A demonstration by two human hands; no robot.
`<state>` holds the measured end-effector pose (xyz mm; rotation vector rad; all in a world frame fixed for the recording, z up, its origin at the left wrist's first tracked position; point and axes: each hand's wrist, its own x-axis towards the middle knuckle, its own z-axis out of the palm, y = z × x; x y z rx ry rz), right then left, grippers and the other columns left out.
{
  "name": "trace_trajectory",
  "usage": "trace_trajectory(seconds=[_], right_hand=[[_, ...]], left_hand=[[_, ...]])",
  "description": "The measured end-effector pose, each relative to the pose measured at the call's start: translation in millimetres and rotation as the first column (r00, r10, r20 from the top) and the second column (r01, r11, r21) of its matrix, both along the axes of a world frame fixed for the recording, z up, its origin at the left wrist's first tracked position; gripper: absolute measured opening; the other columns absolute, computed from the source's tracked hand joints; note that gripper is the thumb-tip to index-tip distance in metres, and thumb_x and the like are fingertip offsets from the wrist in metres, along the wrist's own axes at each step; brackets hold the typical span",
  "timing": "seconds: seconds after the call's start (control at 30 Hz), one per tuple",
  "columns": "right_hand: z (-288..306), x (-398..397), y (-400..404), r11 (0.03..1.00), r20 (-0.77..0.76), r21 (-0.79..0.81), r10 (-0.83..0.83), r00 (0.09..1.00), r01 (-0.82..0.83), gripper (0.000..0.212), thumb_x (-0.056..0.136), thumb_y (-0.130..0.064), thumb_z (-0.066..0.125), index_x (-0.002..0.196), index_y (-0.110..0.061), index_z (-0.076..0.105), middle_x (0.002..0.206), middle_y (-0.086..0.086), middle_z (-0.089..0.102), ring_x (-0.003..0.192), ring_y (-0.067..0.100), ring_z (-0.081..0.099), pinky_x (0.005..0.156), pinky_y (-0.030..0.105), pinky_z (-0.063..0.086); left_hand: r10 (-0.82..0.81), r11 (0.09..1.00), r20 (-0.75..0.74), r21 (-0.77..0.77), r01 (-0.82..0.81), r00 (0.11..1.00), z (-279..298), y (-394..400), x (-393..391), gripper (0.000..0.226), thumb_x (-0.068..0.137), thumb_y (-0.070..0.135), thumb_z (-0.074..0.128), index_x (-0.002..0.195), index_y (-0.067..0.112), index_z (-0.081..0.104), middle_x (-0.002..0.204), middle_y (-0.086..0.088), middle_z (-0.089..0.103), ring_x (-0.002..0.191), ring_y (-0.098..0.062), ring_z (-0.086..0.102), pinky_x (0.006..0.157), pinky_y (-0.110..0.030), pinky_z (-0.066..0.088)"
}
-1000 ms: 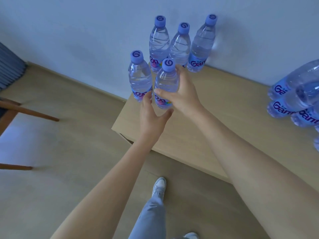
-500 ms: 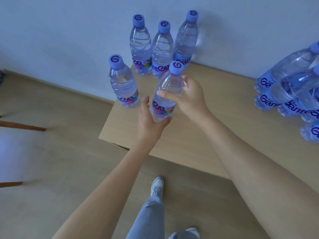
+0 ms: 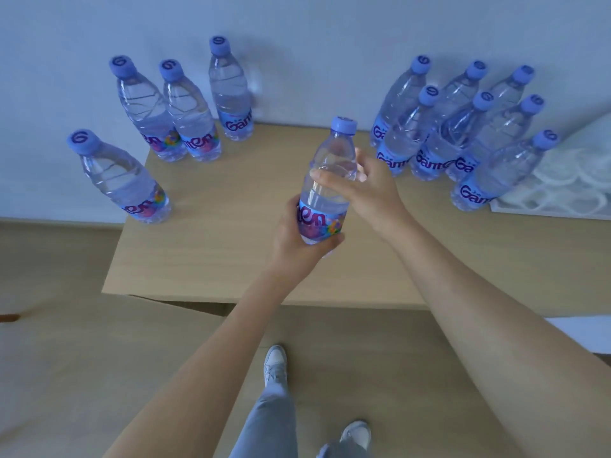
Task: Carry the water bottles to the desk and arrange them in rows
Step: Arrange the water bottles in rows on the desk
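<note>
Above the desk [image 3: 205,246], both hands still grip the bottle [image 3: 325,193], now further right.

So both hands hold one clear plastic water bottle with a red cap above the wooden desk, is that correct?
Not quite: the cap is blue, as the head view shows. Both the left hand and right hand hold the clear plastic water bottle above the wooden desk.

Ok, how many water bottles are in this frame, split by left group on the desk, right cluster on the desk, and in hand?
Left group standing on the desk: 4
Right cluster standing: 7
Held bottle, gripped by left hand and right hand: 1
Total: 12
</note>
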<state>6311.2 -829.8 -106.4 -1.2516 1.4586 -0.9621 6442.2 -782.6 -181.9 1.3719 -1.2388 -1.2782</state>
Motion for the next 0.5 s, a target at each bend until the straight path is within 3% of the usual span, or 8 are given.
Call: trace_trajectory(seconds=[0.13,0.2,0.3,0.43,0.5], right_hand=[[13,-39,21,1.0,0.036,-0.015,0.014,0.999,-0.014,0.036,0.078,-0.028,0.083,0.105,-0.013,0.065,0.11,0.009,0.073,0.099,0.014,0.071,0.093,0.036,0.056],[17,-56,29,1.0,0.053,-0.019,0.017,0.998,-0.016,0.035,0.079,-0.028,0.083,0.104,-0.017,0.061,0.115,0.012,0.07,0.101,0.012,0.07,0.095,0.035,0.055],[23,-82,42,0.999,0.07,-0.042,0.013,0.997,-0.01,0.044,0.081,-0.026,0.081,0.117,-0.013,0.059,0.116,0.008,0.07,0.107,0.015,0.069,0.098,0.039,0.054],[29,-115,56,0.995,0.084,-0.1,0.011,0.996,-0.002,0.04,0.08,-0.028,0.079,0.116,-0.02,0.062,0.104,-0.003,0.075,0.103,0.012,0.07,0.093,0.033,0.056],[31,-130,61,0.991,0.098,-0.133,0.009,0.995,0.004,0.038,0.081,-0.026,0.078,0.116,-0.019,0.064,0.103,-0.003,0.076,0.106,0.016,0.07,0.1,0.042,0.053]], left_hand=[[0.002,0.999,0.008,-0.047,-0.002,1.0,13,16,-41,0.068,0.066,0.012,0.088,0.121,0.022,0.05,0.1,0.022,0.065,0.088,0.005,0.064,0.072,-0.013,0.051],[0.004,0.998,-0.001,-0.057,-0.004,1.0,18,24,-58,0.069,0.065,0.015,0.089,0.12,0.024,0.05,0.097,0.03,0.062,0.088,0.006,0.063,0.071,-0.012,0.05],[0.019,0.997,-0.014,-0.073,-0.02,1.0,28,36,-83,0.07,0.062,0.019,0.091,0.118,0.027,0.05,0.101,0.023,0.061,0.087,0.005,0.063,0.068,-0.011,0.049],[-0.012,0.993,0.012,-0.113,0.013,1.0,42,51,-112,0.072,0.063,0.026,0.091,0.12,0.028,0.048,0.111,0.014,0.059,0.092,0.005,0.061,0.071,-0.011,0.049],[-0.044,0.993,0.017,-0.109,0.046,0.999,47,57,-123,0.071,0.068,0.032,0.088,0.126,0.027,0.047,0.117,0.008,0.06,0.1,0.0,0.06,0.074,-0.015,0.049]])
